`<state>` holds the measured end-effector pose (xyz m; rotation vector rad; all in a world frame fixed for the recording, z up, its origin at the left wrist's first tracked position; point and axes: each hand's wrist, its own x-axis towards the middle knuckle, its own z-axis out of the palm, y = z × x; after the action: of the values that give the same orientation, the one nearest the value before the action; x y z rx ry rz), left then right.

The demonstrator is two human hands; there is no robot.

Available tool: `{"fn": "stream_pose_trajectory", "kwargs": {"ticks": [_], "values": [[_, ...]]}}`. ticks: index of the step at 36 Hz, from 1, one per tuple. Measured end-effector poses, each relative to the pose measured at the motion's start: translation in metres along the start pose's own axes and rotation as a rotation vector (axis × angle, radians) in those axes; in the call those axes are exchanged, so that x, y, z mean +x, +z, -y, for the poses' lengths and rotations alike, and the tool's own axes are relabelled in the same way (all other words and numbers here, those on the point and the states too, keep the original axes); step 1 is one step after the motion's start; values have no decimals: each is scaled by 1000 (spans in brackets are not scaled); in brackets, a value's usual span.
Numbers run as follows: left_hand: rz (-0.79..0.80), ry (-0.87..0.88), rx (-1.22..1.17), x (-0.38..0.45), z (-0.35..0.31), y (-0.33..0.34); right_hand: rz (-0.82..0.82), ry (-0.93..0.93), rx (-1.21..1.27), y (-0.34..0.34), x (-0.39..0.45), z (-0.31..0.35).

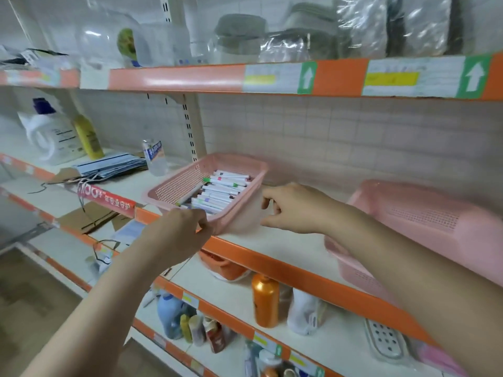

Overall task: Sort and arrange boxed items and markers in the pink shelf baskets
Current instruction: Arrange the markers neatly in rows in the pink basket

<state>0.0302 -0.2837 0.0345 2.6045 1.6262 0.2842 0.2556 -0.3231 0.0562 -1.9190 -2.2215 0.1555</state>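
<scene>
A pink perforated basket [174, 186] sits on the middle shelf, holding several white markers [223, 189] with coloured caps. My left hand [182, 227] grips the basket's near rim at its front corner. My right hand [294, 208] is at the basket's right side with fingers curled; that side is motion-blurred, so whether it holds the wall is unclear. A second, larger pink basket [424, 224] lies tilted on the same shelf to the right, partly hidden by my right forearm.
The shelf's orange front edge [272, 262] runs diagonally below the baskets. A clear bottle [153, 156], paper stack and detergent jugs stand to the left. An orange bottle [265, 300] and other containers fill the lower shelf. Bagged items sit on the top shelf.
</scene>
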Motion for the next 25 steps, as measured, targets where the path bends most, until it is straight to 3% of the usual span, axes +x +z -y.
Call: {"fn": "stream_pose_trajectory", "kwargs": {"ticks": [13,25], "values": [[16,107,46,127,69,13,-2,30,43,27,142,-22],[253,237,92,231,91,67,115,125,24,59,220,-39]]}}
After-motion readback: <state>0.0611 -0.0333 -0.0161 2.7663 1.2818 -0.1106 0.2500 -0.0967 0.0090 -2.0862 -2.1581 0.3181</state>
